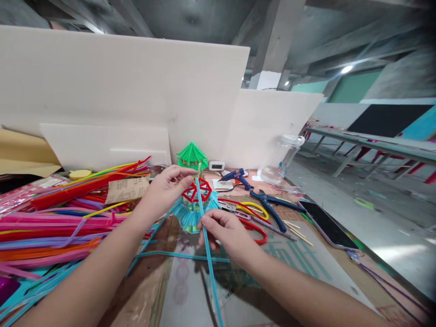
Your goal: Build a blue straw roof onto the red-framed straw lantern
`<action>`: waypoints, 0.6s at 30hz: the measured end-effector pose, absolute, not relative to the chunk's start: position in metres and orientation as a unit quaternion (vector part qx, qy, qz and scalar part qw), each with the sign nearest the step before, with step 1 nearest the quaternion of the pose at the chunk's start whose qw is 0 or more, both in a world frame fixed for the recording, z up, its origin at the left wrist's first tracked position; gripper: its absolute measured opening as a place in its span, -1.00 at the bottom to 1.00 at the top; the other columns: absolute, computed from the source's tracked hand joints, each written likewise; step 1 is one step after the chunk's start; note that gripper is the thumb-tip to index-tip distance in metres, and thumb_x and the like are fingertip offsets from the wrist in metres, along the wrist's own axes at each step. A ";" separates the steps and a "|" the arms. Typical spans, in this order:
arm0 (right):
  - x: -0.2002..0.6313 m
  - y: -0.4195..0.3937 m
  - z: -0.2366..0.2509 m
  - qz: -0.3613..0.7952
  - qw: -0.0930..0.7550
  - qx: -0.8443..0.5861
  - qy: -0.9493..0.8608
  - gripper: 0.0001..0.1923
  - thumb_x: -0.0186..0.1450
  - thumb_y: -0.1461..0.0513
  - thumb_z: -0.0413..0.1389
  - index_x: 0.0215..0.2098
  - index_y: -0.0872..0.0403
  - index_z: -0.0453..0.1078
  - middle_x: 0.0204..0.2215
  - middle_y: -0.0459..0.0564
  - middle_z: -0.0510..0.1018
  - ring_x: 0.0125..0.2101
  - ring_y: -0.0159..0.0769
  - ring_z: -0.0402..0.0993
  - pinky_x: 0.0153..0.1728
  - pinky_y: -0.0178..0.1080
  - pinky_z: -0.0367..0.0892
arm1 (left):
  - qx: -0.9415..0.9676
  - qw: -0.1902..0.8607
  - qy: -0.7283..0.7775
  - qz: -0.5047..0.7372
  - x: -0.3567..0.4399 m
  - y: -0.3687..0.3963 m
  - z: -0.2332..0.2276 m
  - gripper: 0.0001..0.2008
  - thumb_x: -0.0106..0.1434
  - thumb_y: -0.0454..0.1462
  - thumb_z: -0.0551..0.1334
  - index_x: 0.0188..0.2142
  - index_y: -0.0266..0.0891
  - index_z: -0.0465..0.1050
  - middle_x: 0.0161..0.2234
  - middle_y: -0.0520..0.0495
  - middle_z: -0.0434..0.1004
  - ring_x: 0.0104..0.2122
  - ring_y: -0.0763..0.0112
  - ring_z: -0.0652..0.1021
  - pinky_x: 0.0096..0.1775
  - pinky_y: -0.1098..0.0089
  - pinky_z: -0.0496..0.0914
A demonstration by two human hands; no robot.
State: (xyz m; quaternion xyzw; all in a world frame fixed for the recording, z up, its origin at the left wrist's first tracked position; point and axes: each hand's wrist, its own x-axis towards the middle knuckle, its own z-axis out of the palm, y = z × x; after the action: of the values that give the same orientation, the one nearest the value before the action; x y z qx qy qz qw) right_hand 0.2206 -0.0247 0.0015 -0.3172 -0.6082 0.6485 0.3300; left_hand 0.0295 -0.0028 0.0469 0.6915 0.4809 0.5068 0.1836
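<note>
White foam boards (129, 86) walled the desk — beyond, grey concrete floor (374, 213), long tables (371, 145), one ceiling lamp (346, 69).

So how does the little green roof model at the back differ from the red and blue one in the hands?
The green pipe-cleaner pavilion roof is one colour; the red and blue pipe-cleaner roof has a red spoked top over a light blue fringe. The green one stands alone near the white board, untouched; the red and blue one is held by the left hand, with the right hand pinching a blue stem across it. Both are tiered, peaked roof shapes.
</note>
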 end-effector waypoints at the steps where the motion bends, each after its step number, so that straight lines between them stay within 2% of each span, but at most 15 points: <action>1: 0.221 -0.025 0.002 0.649 0.329 -0.317 -0.609 -0.60 0.22 -0.08 0.12 -0.39 0.10 0.35 -0.60 -0.12 0.51 -0.71 -0.53 0.21 -0.66 -0.42 0.07 | 0.709 0.177 0.474 0.492 0.028 -0.004 0.049 -0.66 0.27 -0.05 0.17 -0.11 -0.20 0.52 -0.19 -0.10 0.51 -0.17 0.27 0.51 -0.15 0.33 0.37; 11: 0.218 -0.027 0.002 0.667 0.334 -0.308 -0.590 -0.64 0.20 -0.04 0.16 -0.33 0.08 0.32 -0.63 -0.15 0.51 -0.73 -0.54 0.20 -0.68 -0.43 0.08 | 0.719 0.177 0.498 0.452 0.031 -0.013 0.057 -0.77 0.21 -0.09 0.23 -0.36 -0.19 0.52 -0.24 -0.05 0.54 -0.16 0.27 0.51 -0.12 0.33 0.34; 18: 0.221 -0.025 0.001 0.658 0.346 -0.299 -0.598 -0.68 0.25 -0.01 0.13 -0.39 0.09 0.30 -0.61 -0.11 0.53 -0.72 -0.53 0.21 -0.68 -0.43 0.06 | 0.627 0.236 0.510 0.540 0.021 -0.006 0.054 -0.65 0.18 0.01 0.25 -0.27 -0.23 0.49 -0.29 -0.04 0.58 -0.27 0.28 0.54 -0.22 0.35 0.39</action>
State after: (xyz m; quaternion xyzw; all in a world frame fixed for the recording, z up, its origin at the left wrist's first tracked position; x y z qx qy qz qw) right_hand 0.2214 -0.0249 0.0009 -0.2994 -0.5980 0.6579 0.3462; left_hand 0.0212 -0.0062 0.0538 0.6269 0.5097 0.5397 0.2365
